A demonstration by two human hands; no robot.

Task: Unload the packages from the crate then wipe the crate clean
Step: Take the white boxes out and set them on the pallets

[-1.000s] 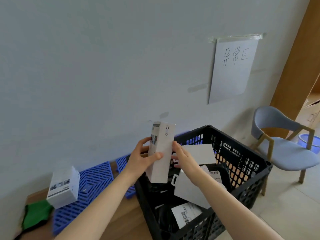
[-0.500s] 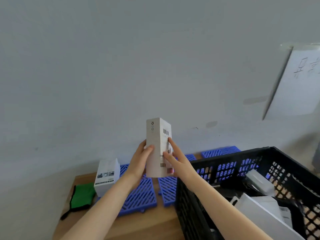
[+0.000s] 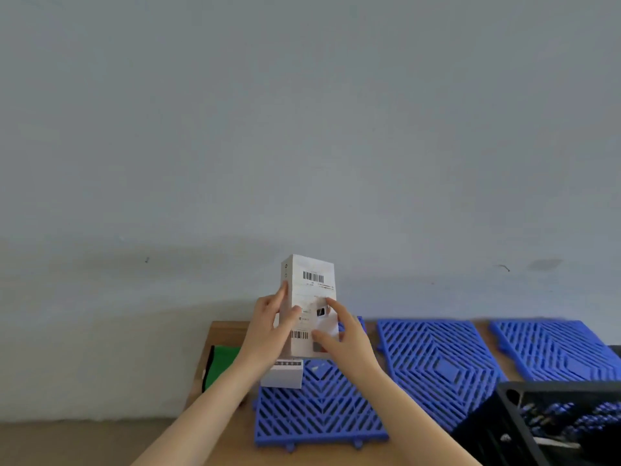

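The white package point(image 3: 311, 290) is gripped upright by the left hand point(image 3: 265, 334) and right hand point(image 3: 347, 343) over the table's point(image 3: 226, 332) left end, probably for setting down.

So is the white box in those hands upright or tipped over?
Upright: the white box is held on end, long side vertical, between the left hand and right hand.
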